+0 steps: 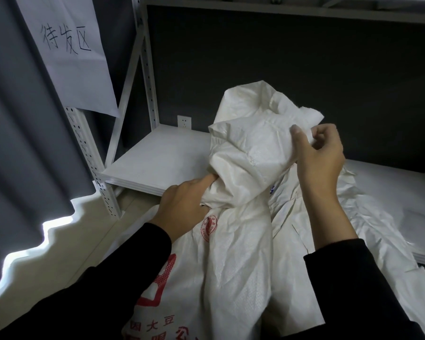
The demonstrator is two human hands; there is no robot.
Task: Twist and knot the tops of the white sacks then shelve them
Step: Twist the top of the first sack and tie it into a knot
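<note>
At the front edge of the lower shelf board, the white woven sack runs up from the bottom of the view and crosses onto the board. Its bunched top is raised above the board surface. Red printed characters and a round red stamp mark the near face of the sack.

Your left hand grips the sack at the neck, just below the bunched top. Its fingers curl into the folds and are partly hidden by the fabric. Your right hand is raised to the right of the bunched top, with the thumb and curled fingers pinching a loose flap of the sack mouth. The top is crumpled and folded over on itself, and this view does not show whether a knot has formed. Both forearms are covered by black sleeves.

A second white sack lies flat and creased on the same board, to the right of the held sack and touching it.

The board belongs to a white metal rack with a perforated upright at its near left corner and an upper shelf overhead. A paper sign with handwritten characters hangs at the upright. A wall socket sits on the dark wall behind the board. A grey curtain hangs at the left.
</note>
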